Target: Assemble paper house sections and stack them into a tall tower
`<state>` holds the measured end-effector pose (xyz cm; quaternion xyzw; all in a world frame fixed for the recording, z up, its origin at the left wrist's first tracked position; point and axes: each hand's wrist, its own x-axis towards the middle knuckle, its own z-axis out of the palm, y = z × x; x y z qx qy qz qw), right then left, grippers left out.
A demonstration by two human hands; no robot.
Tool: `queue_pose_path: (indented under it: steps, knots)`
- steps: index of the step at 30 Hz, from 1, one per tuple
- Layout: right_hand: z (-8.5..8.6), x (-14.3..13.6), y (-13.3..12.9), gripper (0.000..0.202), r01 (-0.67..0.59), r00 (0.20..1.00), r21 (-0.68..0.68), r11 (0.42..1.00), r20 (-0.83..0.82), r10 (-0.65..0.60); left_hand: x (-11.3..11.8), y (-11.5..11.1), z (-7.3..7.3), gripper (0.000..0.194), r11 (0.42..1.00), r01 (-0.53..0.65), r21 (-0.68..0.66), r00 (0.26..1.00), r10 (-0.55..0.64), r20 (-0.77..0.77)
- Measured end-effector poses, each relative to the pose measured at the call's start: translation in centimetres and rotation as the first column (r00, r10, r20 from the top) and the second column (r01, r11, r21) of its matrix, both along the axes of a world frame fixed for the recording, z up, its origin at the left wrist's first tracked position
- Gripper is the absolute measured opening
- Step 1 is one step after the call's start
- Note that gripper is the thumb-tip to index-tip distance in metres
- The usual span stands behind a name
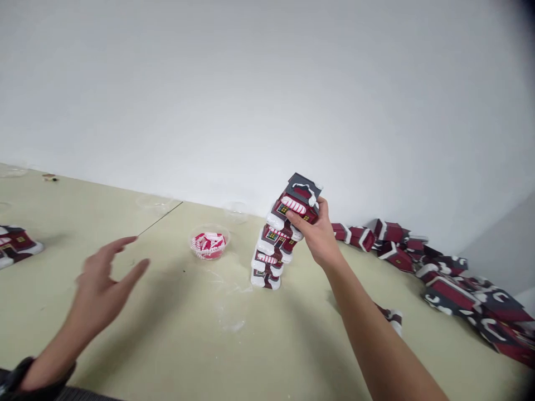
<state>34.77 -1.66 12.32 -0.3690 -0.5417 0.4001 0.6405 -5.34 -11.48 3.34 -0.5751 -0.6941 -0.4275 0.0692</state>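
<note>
My right hand [318, 234] grips a toy house [298, 200] with dark red walls and a grey roof trimmed in white, thumb on its front. This house is at the top of a leaning stack of similar small houses [270, 259] with white snowy edges; whether it rests fully on them I cannot tell. Over the table at left hovers my left hand [100, 284], holding nothing, its thumb and fingers apart. Between the hands stands a clear plastic bowl [228, 236] with red and white striped pieces [209, 246] in it.
A pile of more red and grey house parts [455, 289] lies along the right side. Partly behind my right forearm is another piece [393, 318]. One house [16, 245] sits at the left edge. Clear plastic containers [236, 213] stand near the white wall [251, 83].
</note>
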Motion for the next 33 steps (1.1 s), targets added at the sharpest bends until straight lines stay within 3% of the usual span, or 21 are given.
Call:
queue_pose_path:
  steps: [3, 6, 8, 10, 13, 16, 18, 20, 22, 25, 28, 30, 31, 33]
  knots:
    - [-0.1, 0.0, 0.1, 0.088, -0.007, 1.000, -0.009, 1.000, 0.003, 0.007, 6.8, 1.1, 1.3, 0.054, 0.943, 0.331, -0.005, 0.940, -0.330, 0.082]
    - [-0.2, -0.2, -0.1, 0.092, -0.016, 0.999, -0.014, 1.000, 0.043, 0.016, 12.8, 3.1, 2.4, 0.065, 0.788, 0.615, -0.016, 0.785, -0.610, 0.105]
    - [-0.2, 0.0, -0.5, 0.098, -0.017, 0.996, 0.003, 1.000, 0.091, 0.017, 15.3, 5.1, 2.5, 0.079, 0.716, 0.698, -0.020, 0.712, -0.690, 0.134]
    - [-0.2, 0.9, -1.3, 0.106, -0.014, 0.986, 0.040, 0.999, 0.165, 0.007, 16.6, 7.0, 2.3, 0.085, 0.692, 0.721, -0.006, 0.687, -0.715, 0.132]
    - [-0.5, 4.5, -2.8, 0.109, -0.071, 0.954, 0.064, 0.995, 0.297, 0.049, 16.5, 9.2, 1.8, 0.071, 0.741, 0.670, 0.041, 0.734, -0.670, 0.114]
    - [-1.6, 10.5, -4.5, 0.084, -0.093, 0.891, -0.052, 0.994, 0.441, 0.107, 14.5, 10.4, 1.2, 0.054, 0.857, 0.508, 0.085, 0.851, -0.515, 0.105]
    - [-3.1, 14.4, -5.7, 0.078, 0.069, 0.716, -0.223, 0.972, 0.690, 0.107, 12.8, 11.0, 1.0, 0.052, 0.918, 0.386, 0.089, 0.916, -0.393, 0.085]
    - [-5.0, 17.3, -6.7, 0.097, 0.300, 0.469, -0.295, 0.907, 0.874, 0.129, 11.2, 11.6, 0.9, 0.043, 0.956, 0.279, 0.089, 0.955, -0.286, 0.074]
    - [-6.9, 18.8, -7.5, 0.109, 0.437, 0.283, -0.346, 0.830, 0.929, 0.238, 10.0, 12.1, 1.0, 0.042, 0.974, 0.205, 0.098, 0.975, -0.212, 0.067]
    - [-8.5, 18.8, -8.2, 0.104, 0.519, 0.133, -0.379, 0.766, 0.921, 0.366, 8.9, 12.5, 1.2, 0.038, 0.977, 0.159, 0.142, 0.987, -0.162, 0.010]
    - [-8.0, 17.7, -8.8, 0.093, 0.541, 0.096, -0.339, 0.770, 0.934, 0.344, 8.3, 12.6, 1.0, 0.036, 0.978, 0.136, 0.159, 0.990, -0.129, -0.052]
    - [-6.6, 16.4, -9.6, 0.085, 0.510, 0.148, -0.289, 0.811, 0.957, 0.248, 7.9, 12.7, 0.7, 0.032, 0.985, 0.114, 0.131, 0.991, -0.104, -0.081]
    - [-5.9, 15.5, -10.1, 0.082, 0.470, 0.214, -0.274, 0.839, 0.958, 0.192, 7.8, 12.8, 0.5, 0.029, 0.988, 0.109, 0.112, 0.990, -0.099, -0.096]
    - [-4.5, 13.2, -11.5, 0.081, 0.290, 0.455, -0.360, 0.887, 0.867, 0.203, 7.4, 13.1, 0.1, 0.026, 0.991, 0.119, 0.060, 0.986, -0.111, -0.124]
